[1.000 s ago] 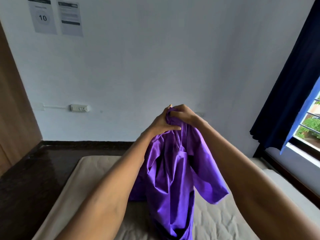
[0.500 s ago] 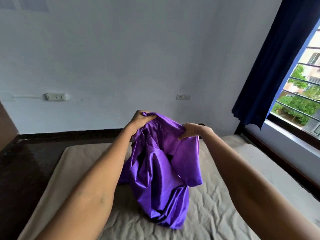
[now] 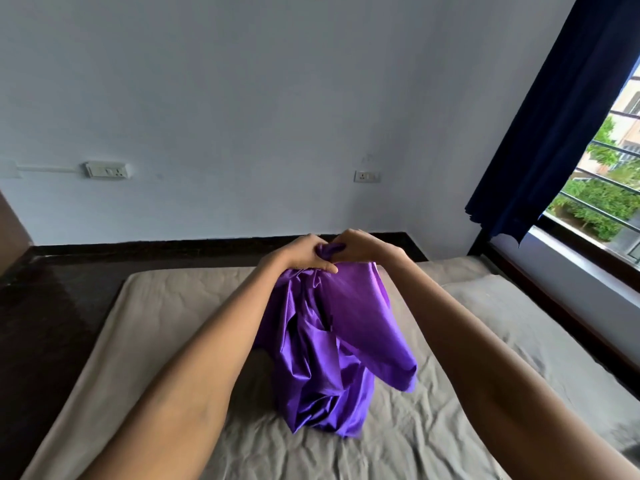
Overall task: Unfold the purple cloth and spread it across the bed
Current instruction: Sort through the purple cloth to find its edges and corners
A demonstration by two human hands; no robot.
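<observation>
Over the bed (image 3: 145,327), left hand (image 3: 304,254) and right hand (image 3: 360,249) grip the bunched purple cloth (image 3: 332,348).

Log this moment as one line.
left hand: grip on purple cloth | right hand: grip on cloth | cloth: bunched, hanging onto bed

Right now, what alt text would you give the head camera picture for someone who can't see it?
Two bare hands, left hand and right hand, pinch the top of a bunched purple cloth close together, its lower folds resting on a beige bed. Behind are a pale wall, a dark blue curtain and a barred window.
</observation>
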